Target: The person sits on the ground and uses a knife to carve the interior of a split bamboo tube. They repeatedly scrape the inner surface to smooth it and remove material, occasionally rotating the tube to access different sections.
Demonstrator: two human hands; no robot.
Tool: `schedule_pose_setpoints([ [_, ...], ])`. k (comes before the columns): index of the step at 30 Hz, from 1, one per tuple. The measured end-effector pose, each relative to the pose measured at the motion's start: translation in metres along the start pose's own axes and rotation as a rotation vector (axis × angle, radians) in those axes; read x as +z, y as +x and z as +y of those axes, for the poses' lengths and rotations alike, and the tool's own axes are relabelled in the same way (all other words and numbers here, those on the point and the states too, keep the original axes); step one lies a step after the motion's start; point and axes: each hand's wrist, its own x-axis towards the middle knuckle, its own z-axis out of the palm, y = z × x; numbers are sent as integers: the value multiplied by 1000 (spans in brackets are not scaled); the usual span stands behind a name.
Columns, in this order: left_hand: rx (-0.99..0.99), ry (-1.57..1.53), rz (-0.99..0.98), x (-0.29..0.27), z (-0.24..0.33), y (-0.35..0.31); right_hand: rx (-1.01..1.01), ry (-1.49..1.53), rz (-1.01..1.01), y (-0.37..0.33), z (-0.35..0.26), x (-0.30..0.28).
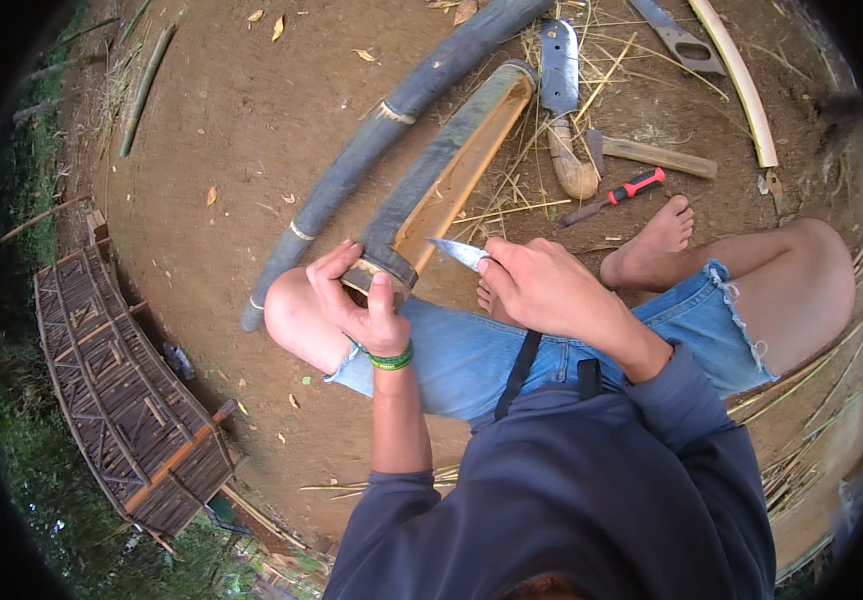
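A thick bamboo piece [407, 205], dark outside and cut open lengthwise to show its pale inside, slants away from my lap. My left hand [354, 305] grips its near end, thumb and fingers on either side of the rim. In my right hand [552, 288] is a knife [458, 253], its handle hidden in the closed fingers. The pointed blade aims left, close to the cut edge of the bamboo; whether it touches cannot be told.
A long bamboo pole [352, 155] lies left of the work. Beyond my right foot are a cleaver [560, 80], a red-handled chisel-like tool [622, 193], a wooden-handled tool [657, 157], a handsaw [682, 40] and a pale split strip [742, 85]. A slatted bamboo structure [127, 375] stands at left.
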Motion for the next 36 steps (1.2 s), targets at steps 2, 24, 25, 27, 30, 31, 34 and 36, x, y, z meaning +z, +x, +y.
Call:
schedule_pose_setpoints([
  [2, 45, 10, -32, 1, 1, 0, 4, 163, -34, 9, 9, 3],
  [24, -17, -28, 9, -1, -1, 6, 392, 2, -33, 116, 151, -26],
  [25, -26, -37, 21, 0, -2, 7, 408, 19, -89, 113, 146, -29],
  [27, -33, -52, 31, 2, -3, 10, 358, 35, -105, 107, 139, -28],
  [30, -35, -45, 33, 2, -2, 12, 305, 123, -132, 97, 124, -14],
  [31, -36, -39, 34, 2, 0, 13, 293, 112, -136, 95, 121, -11],
  [34, -19, -25, 37, 3, 0, 14, 255, 79, -130, 88, 109, -8],
  [36, -18, -22, 40, 3, 0, 15, 242, 101, -172, 81, 95, -2],
])
